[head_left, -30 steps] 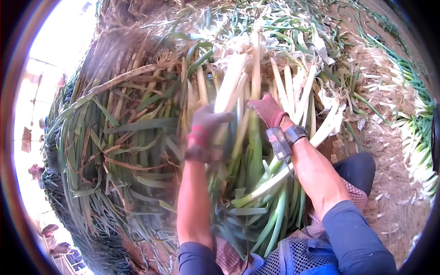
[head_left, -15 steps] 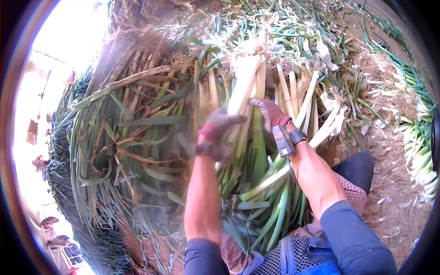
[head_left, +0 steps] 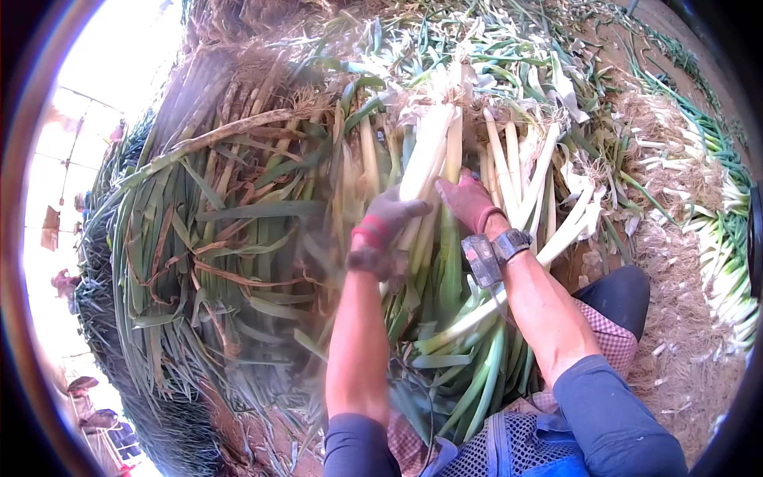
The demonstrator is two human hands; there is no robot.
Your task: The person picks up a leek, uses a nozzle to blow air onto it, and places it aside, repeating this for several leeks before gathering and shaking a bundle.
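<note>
Wrapped round a bundle of thick white leek stalks [head_left: 429, 155], my left hand [head_left: 391, 216], in a grey glove with a red cuff, holds them at mid-length. My right hand [head_left: 467, 199], in a reddish glove, is at the right side of the same bundle; its fingers are partly hidden by the stalks, so its grip is unclear. The roots point away from me and the green leaves [head_left: 449, 278] hang toward my lap. Other pale stalks [head_left: 509, 163] lie just right of my right hand.
A large heap of green leeks with dry leaves [head_left: 238, 215] is on the left. Loose leaf scraps [head_left: 509, 56] cover the far side. On the right, roots litter the ground [head_left: 675, 318] beside a row of leeks [head_left: 727, 262].
My right hand has turned slightly and shifted a little along the stalks, its wrist device moving left and down. My left hand has moved slightly right and stays on the bundle.
</note>
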